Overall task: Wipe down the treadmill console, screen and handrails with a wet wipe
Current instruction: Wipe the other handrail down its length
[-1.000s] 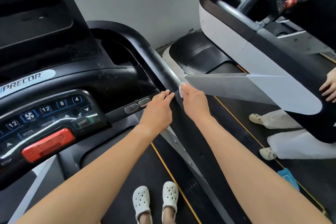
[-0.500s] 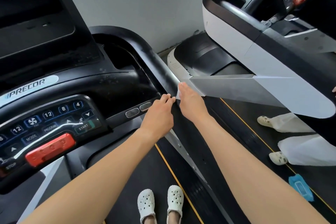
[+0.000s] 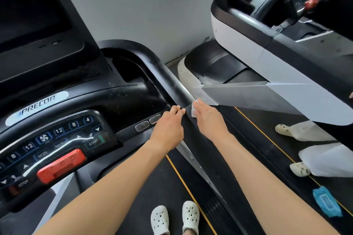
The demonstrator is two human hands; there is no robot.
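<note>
The black treadmill console (image 3: 57,135) with its buttons and red stop bar fills the lower left, and its dark screen (image 3: 28,11) stands above it. The right handrail (image 3: 168,80) runs diagonally from the console toward me. My right hand (image 3: 208,118) lies on this rail and holds a white wet wipe (image 3: 194,109) against it; only the wipe's edge shows by the fingers. My left hand (image 3: 168,128) rests just left of it, fingers extended onto the rail's inner side near two oval sensor pads (image 3: 149,123).
A second treadmill (image 3: 267,47) stands to the right, its grey side arm (image 3: 267,97) reaching close to my right hand. Another person's legs in white shoes (image 3: 298,168) stand on its belt. A blue wipe packet (image 3: 326,203) lies there. My own white clogs (image 3: 173,217) stand on my belt.
Both hands stay together on the right handrail, with the right hand and wipe shifting slightly along it. The view has tilted a little.
</note>
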